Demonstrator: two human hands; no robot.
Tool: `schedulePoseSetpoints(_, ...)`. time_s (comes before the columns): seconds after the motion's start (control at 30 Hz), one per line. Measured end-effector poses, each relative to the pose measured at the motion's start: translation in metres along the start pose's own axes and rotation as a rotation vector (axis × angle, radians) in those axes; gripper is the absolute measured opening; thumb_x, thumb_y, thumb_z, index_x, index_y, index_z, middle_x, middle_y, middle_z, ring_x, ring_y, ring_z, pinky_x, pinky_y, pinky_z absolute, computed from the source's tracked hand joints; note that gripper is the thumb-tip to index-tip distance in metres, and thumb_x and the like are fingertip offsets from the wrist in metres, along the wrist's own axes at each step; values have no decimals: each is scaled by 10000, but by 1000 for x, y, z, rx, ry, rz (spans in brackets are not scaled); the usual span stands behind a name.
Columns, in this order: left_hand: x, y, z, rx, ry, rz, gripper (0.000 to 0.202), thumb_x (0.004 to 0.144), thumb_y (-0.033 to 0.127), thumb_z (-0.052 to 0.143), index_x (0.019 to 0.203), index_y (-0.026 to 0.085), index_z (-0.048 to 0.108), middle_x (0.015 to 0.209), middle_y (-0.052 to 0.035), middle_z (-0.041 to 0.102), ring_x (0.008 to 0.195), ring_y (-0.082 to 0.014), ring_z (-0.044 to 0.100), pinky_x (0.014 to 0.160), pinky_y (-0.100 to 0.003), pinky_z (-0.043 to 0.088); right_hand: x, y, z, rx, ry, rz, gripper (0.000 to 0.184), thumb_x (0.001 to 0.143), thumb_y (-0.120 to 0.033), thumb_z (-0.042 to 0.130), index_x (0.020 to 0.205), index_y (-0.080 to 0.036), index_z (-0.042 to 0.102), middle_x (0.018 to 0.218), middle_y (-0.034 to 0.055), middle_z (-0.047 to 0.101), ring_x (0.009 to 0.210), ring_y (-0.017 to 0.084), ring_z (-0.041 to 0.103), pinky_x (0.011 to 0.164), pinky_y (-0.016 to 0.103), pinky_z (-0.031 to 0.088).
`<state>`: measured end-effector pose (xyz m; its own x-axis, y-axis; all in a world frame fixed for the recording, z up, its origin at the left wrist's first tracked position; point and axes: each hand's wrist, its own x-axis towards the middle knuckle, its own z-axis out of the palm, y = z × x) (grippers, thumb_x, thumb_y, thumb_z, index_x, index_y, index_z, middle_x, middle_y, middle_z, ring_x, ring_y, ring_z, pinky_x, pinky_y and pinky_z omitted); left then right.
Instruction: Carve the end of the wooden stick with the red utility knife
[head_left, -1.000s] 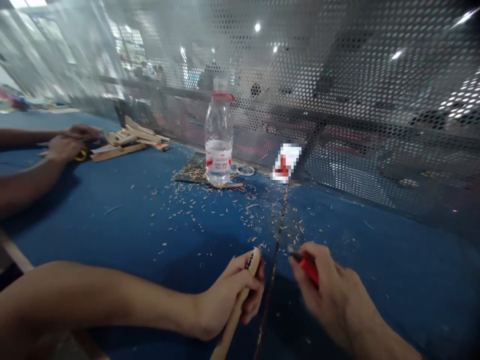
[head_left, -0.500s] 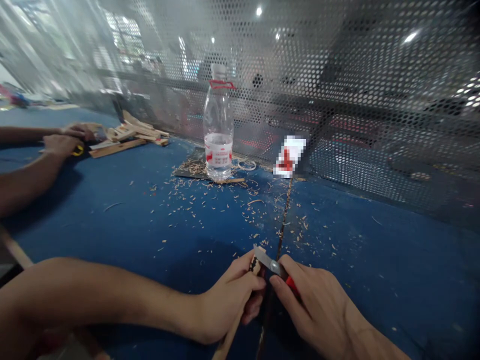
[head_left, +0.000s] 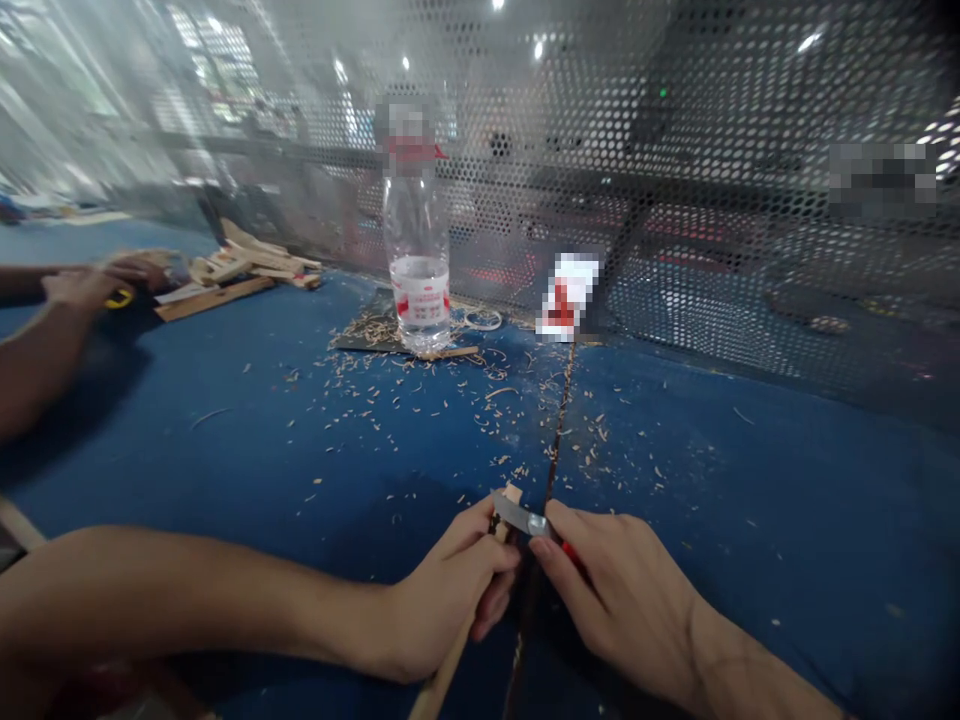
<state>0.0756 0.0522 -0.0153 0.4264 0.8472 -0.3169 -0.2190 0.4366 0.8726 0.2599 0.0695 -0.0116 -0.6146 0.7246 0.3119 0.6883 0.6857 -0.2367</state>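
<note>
My left hand [head_left: 465, 585] is wrapped round a slim wooden stick [head_left: 442, 682], whose lower end slants toward the bottom of the view. Dark marks show on the stick near its pale upper end. In my right hand [head_left: 611, 580] is a knife [head_left: 517, 515] with a short metal blade and a red handle, most of it hidden by the fingers. The blade lies across the upper end of the stick, close to my left thumb and forefinger. Wood shavings [head_left: 510, 462] are scattered over the blue tabletop [head_left: 247, 480] beyond both hands.
A clear plastic bottle [head_left: 420, 270], partly filled, stands on a dark sheet [head_left: 360, 335] strewn with shavings. Right of it leans a blurred white and red card [head_left: 568, 298] against a perforated metal screen [head_left: 697, 230]. At left, another person's hands [head_left: 82, 290] work beside wood scraps [head_left: 240, 262].
The whole view has shifted slightly, so the bottle and table things sit further left and higher. My hands keep their grips, and the knife blade still crosses the stick's upper end.
</note>
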Motion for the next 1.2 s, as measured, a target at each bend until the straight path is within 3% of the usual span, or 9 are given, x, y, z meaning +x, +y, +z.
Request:
schedulePoseSetpoints(0.17,-2,0,-2,26,-32,53,141,645,373,526,705,272,447,368,103,378,292,-89,275,332,-209,223,1,2,-2,27,81,-53,387,1118,-415,306,768,-295,417,518,-82,581,399,155,573,450,326,304)
schedulePoseSetpoints(0.37,-3,1,-3,-63,-124,77,128,676,342,524,734,262,444,386,120,367,297,-87,272,334,-203,224,3,6,-3,5,80,-63,370,1104,-386,333,760,-285,424,513,-81,575,403,136,556,465,296,287)
schedulePoseSetpoints(0.67,0,0,-2,-52,-78,84,183,600,300,519,742,264,408,391,130,375,303,-91,239,303,-172,254,3,23,4,-229,242,-199,368,1110,-340,345,774,-273,478,543,-65,585,413,118,575,455,260,308)
schedulePoseSetpoints(0.73,-5,0,-2,-43,-81,89,177,607,300,506,750,265,408,397,135,368,308,-91,224,300,-164,253,4,36,6,-251,249,-160,345,1089,-340,376,772,-275,496,517,-59,585,392,134,563,446,267,295)
schedulePoseSetpoints(0.87,-14,1,-4,25,-122,93,167,639,281,581,765,254,474,448,124,447,320,-79,291,307,-154,277,5,73,3,-266,281,134,321,1032,-373,412,724,-299,468,425,-48,530,326,182,493,440,298,264)
schedulePoseSetpoints(0.93,-13,1,-4,35,-117,94,158,642,303,572,754,256,471,438,118,451,318,-86,310,306,-156,299,4,81,-2,-200,278,198,321,1016,-392,430,705,-317,404,410,-57,492,325,194,481,440,309,270)
schedulePoseSetpoints(1.07,-3,3,-4,25,-100,83,160,640,330,541,737,263,433,408,112,443,299,-102,314,285,-164,294,2,56,-8,-37,276,-10,300,1059,-385,418,766,-322,401,453,-83,510,312,173,478,402,304,298)
schedulePoseSetpoints(1.2,0,2,-4,40,-105,83,175,642,350,536,776,259,471,400,110,449,284,-106,307,282,-174,284,2,13,-7,54,139,-149,287,1093,-327,373,809,-306,404,507,-92,539,356,135,538,415,258,348)
